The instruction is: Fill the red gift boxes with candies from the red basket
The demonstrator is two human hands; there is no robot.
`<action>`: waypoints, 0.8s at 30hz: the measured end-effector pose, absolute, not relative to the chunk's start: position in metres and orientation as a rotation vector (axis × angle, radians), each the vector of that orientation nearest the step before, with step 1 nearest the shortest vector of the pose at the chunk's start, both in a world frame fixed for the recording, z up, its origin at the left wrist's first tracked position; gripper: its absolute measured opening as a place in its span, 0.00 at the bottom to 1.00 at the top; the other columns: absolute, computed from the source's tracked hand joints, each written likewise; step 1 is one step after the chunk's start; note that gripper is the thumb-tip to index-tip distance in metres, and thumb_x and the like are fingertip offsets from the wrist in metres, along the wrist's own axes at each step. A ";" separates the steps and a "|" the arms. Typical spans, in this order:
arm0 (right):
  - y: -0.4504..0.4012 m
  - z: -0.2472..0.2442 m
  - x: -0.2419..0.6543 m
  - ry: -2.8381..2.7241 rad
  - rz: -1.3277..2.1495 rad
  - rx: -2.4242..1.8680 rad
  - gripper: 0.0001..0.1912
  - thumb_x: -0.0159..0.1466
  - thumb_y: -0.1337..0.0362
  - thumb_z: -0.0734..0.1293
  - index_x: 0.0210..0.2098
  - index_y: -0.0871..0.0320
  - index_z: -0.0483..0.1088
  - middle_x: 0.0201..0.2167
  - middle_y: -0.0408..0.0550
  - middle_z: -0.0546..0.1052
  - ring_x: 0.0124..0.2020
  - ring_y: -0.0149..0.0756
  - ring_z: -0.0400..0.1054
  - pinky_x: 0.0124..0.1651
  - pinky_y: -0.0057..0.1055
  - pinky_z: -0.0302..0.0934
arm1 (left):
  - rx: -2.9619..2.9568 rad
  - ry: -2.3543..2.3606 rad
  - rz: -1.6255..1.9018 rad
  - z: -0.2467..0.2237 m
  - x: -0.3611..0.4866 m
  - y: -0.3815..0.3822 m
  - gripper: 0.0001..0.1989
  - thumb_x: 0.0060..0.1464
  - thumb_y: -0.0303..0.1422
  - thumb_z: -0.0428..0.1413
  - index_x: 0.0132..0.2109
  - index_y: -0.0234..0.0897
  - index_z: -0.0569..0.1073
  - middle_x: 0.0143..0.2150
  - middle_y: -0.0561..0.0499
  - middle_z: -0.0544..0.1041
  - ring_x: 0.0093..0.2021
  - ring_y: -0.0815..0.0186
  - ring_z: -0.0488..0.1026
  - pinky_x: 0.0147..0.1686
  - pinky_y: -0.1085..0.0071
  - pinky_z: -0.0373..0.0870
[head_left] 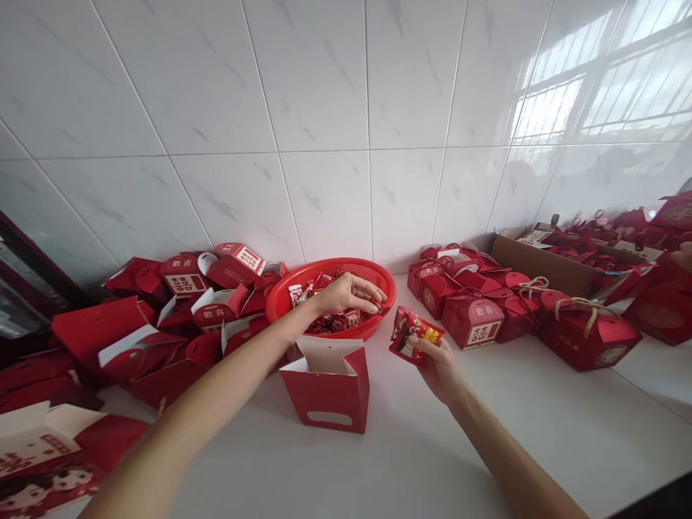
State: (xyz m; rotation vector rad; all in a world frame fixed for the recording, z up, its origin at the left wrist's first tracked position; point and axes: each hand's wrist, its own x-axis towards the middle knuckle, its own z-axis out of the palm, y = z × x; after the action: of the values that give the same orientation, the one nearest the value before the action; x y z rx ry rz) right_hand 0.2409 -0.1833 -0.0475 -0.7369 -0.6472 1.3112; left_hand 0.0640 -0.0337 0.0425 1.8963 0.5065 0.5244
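My left hand (351, 294) is over the right part of a red plastic basket (386, 277), its fingers closed on a small red candy (383, 308). Wrapped candies (324, 282) lie in the basket. To the right, my right hand (437, 360) grips several red snack packets (415, 336), thumb on top. An open red paper box (327, 393) with a white inside stands upright on the table in front of the basket, below my left forearm.
Red gift boxes (184, 277) crowd the left side, some with open flaps. Closed red boxes (473, 317) stand at the right, with a cardboard carton (540, 263) of red items behind. A white tiled wall (324, 86) rises behind the white table (432, 461).
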 end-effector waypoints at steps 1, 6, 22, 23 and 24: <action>-0.184 -0.047 0.241 -0.643 1.315 -0.730 0.18 0.46 0.63 0.79 0.36 0.56 0.78 0.34 0.45 0.82 0.35 0.39 0.75 0.45 0.38 0.71 | 1.927 0.500 0.493 0.045 0.065 -0.037 0.14 0.38 0.33 0.70 0.36 0.34 0.82 0.41 0.44 0.83 0.43 0.57 0.79 0.46 0.63 0.74; -0.188 -0.043 0.239 -0.661 1.339 -0.720 0.19 0.48 0.63 0.78 0.39 0.53 0.77 0.37 0.45 0.82 0.40 0.42 0.76 0.50 0.41 0.69 | 2.013 0.487 0.369 0.051 0.069 -0.047 0.13 0.45 0.36 0.68 0.39 0.35 0.83 0.37 0.46 0.83 0.43 0.58 0.79 0.48 0.63 0.74; -0.189 -0.042 0.237 -0.646 1.337 -0.731 0.23 0.49 0.60 0.79 0.44 0.54 0.76 0.43 0.47 0.82 0.46 0.45 0.75 0.56 0.47 0.65 | 2.042 0.529 0.255 0.053 0.074 -0.051 0.16 0.48 0.37 0.67 0.44 0.36 0.83 0.42 0.46 0.84 0.46 0.58 0.79 0.49 0.66 0.72; -0.189 -0.043 0.237 -0.644 1.335 -0.732 0.23 0.49 0.60 0.79 0.43 0.54 0.76 0.43 0.47 0.82 0.46 0.45 0.75 0.56 0.47 0.65 | 2.044 0.530 0.244 0.052 0.073 -0.051 0.17 0.48 0.38 0.67 0.45 0.37 0.82 0.42 0.46 0.83 0.46 0.58 0.79 0.48 0.67 0.72; -0.189 -0.044 0.237 -0.641 1.334 -0.732 0.22 0.49 0.61 0.79 0.43 0.54 0.76 0.42 0.47 0.82 0.46 0.45 0.75 0.56 0.46 0.66 | 2.048 0.537 0.232 0.051 0.072 -0.050 0.17 0.48 0.38 0.67 0.45 0.37 0.82 0.43 0.46 0.83 0.46 0.58 0.78 0.48 0.67 0.72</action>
State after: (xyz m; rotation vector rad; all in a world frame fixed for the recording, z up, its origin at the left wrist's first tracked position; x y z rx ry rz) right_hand 0.2368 -0.1885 -0.0437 -0.7320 -0.6410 1.3340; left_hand 0.0716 -0.0505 0.0511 2.0485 0.5368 0.2316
